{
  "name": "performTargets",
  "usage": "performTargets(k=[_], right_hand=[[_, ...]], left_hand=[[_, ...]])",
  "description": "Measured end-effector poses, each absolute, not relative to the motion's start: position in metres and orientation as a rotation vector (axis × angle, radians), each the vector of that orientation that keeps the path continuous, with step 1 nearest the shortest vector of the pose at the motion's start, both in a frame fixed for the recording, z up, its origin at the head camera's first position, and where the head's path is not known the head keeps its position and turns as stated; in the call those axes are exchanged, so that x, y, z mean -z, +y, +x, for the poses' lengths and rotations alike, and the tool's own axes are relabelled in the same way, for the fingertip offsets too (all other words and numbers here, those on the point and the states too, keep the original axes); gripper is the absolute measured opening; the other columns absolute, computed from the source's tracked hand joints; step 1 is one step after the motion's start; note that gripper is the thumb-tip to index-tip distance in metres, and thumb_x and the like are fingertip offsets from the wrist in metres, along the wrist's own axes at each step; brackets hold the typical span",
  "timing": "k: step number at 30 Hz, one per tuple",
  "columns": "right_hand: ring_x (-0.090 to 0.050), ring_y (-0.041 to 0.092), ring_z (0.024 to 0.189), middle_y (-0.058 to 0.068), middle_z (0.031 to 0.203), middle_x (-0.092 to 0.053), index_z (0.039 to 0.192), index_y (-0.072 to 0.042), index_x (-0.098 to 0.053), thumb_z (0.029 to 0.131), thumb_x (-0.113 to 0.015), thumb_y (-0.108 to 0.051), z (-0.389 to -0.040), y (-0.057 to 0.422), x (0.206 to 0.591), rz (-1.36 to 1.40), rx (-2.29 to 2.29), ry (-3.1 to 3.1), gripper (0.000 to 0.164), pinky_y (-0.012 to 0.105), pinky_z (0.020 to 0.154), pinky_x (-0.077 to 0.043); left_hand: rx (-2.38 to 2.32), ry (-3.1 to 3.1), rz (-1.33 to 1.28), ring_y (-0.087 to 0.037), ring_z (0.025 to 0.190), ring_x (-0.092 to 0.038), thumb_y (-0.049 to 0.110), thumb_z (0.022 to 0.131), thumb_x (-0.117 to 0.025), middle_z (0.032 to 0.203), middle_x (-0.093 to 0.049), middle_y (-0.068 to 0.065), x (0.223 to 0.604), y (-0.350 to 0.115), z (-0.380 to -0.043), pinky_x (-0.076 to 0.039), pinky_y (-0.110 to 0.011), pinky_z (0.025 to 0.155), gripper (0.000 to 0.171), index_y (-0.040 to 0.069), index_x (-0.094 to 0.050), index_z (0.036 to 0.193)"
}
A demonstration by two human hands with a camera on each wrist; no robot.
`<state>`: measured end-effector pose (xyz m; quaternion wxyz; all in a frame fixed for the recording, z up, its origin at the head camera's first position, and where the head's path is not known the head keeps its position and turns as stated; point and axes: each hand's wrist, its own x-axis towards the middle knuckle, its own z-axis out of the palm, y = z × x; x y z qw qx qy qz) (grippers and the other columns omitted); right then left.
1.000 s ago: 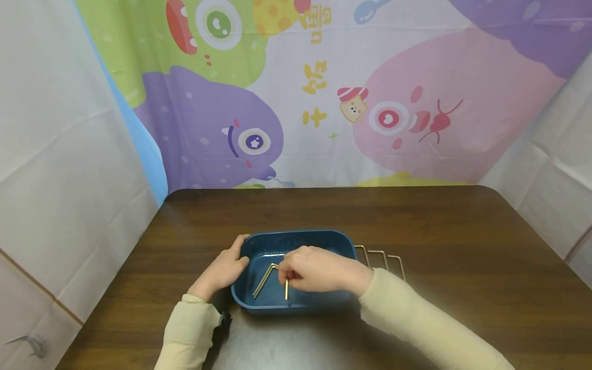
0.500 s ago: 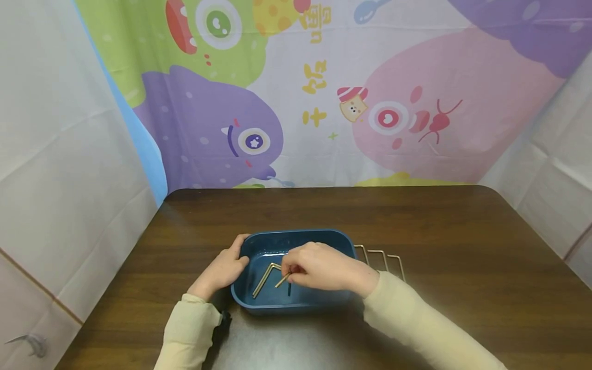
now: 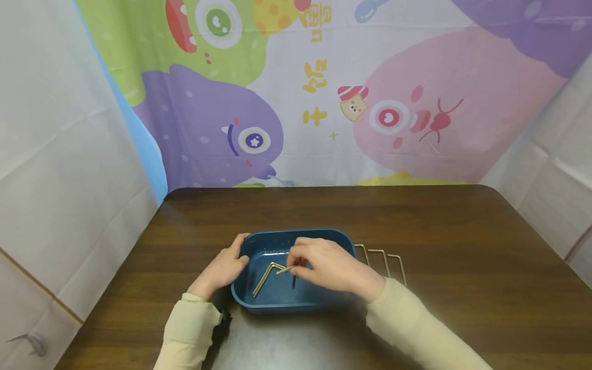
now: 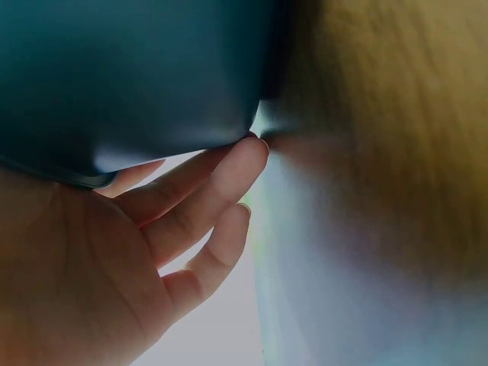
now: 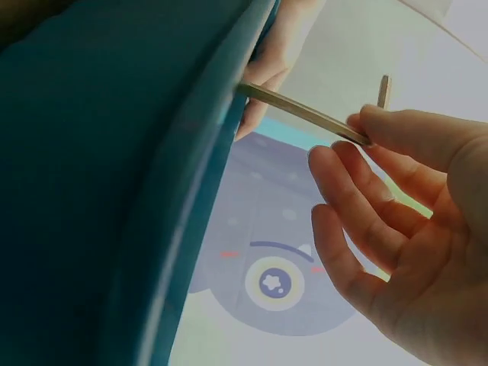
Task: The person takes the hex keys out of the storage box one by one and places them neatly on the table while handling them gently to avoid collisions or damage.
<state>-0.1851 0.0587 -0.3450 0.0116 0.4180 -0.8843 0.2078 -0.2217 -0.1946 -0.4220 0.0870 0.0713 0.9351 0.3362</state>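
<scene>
My right hand (image 3: 329, 264) is over the blue tray (image 3: 296, 307) and pinches a gold L-shaped hex key (image 3: 284, 270) between thumb and fingertips. In the right wrist view this hex key (image 5: 305, 114) slants across the tray's rim, its short arm sticking up behind the thumb. Beneath it on the tray floor lie similar hex keys (image 3: 261, 282), side by side. At the tray's left end my left hand (image 3: 219, 270) grips the rim, thumb over the edge. Its fingers (image 4: 236, 171) press the outer wall in the left wrist view.
On the brown wooden table (image 3: 444, 221), more hex keys (image 3: 385, 262) lie in a row just right of the tray, partly hidden by the tray and right sleeve. A cartoon-printed curtain (image 3: 314, 154) hangs behind the table, with white sheets at both sides.
The pinched hex key has swung from pointing downward to lying flatter. My right hand has shifted slightly right and away from me. The left hand and the tray stay in place.
</scene>
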Motion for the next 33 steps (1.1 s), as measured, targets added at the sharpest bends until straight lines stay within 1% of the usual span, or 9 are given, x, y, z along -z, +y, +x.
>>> performTargets(k=[3,10,15,21,26,33], right_hand=[[-0.050,0.004,0.068,-0.014,0.084,-0.053,0.089,-0.023,-0.065,0.084,-0.062,-0.024,-0.184,0.059,0.346,1.265,-0.663,-2.754,0.005,0.018,0.061,-0.040],[-0.053,0.000,0.076,-0.014,0.085,-0.055,0.090,-0.021,-0.063,0.085,-0.062,-0.020,-0.181,0.060,0.350,1.217,-0.747,-2.743,0.005,0.019,0.069,-0.044],[-0.052,0.001,0.075,-0.013,0.086,-0.057,0.092,-0.020,-0.062,0.087,-0.059,-0.018,-0.182,0.062,0.354,1.201,-0.838,-2.717,0.006,0.019,0.069,-0.045],[-0.052,0.003,0.075,-0.010,0.089,-0.058,0.095,-0.014,-0.061,0.088,-0.057,-0.015,-0.182,0.064,0.358,1.148,-0.968,-2.691,0.008,0.019,0.070,-0.046],[-0.051,0.004,0.072,-0.008,0.088,-0.061,0.095,-0.014,-0.057,0.089,-0.055,-0.015,-0.181,0.065,0.361,1.100,-1.085,-2.661,0.006,0.020,0.066,-0.045],[-0.054,0.004,0.071,-0.009,0.087,-0.064,0.093,-0.016,-0.053,0.092,-0.050,-0.017,-0.181,0.068,0.363,1.029,-1.193,-2.648,0.004,0.021,0.057,-0.041]], left_hand=[[-0.995,2.786,0.213,-0.024,0.088,-0.058,0.014,0.088,-0.040,0.131,-0.046,-0.022,0.421,-0.195,-0.221,-0.048,-0.039,0.075,0.050,0.012,-0.028,0.137],[-0.990,2.792,0.210,-0.025,0.087,-0.059,0.013,0.088,-0.040,0.129,-0.048,-0.023,0.420,-0.194,-0.221,-0.048,-0.042,0.077,0.050,0.012,-0.028,0.137],[-0.988,2.795,0.220,-0.025,0.087,-0.059,0.013,0.088,-0.040,0.128,-0.048,-0.023,0.420,-0.195,-0.221,-0.048,-0.043,0.077,0.050,0.011,-0.028,0.136],[-0.990,2.797,0.216,-0.024,0.085,-0.060,0.012,0.087,-0.040,0.127,-0.049,-0.024,0.420,-0.195,-0.221,-0.048,-0.041,0.074,0.050,0.012,-0.028,0.136],[-1.000,2.795,0.206,-0.023,0.080,-0.061,0.012,0.087,-0.040,0.126,-0.050,-0.024,0.421,-0.193,-0.220,-0.049,-0.037,0.070,0.050,0.013,-0.028,0.136],[-1.004,2.793,0.206,-0.024,0.083,-0.061,0.012,0.087,-0.040,0.127,-0.049,-0.024,0.422,-0.194,-0.221,-0.050,-0.039,0.071,0.049,0.012,-0.029,0.135]])
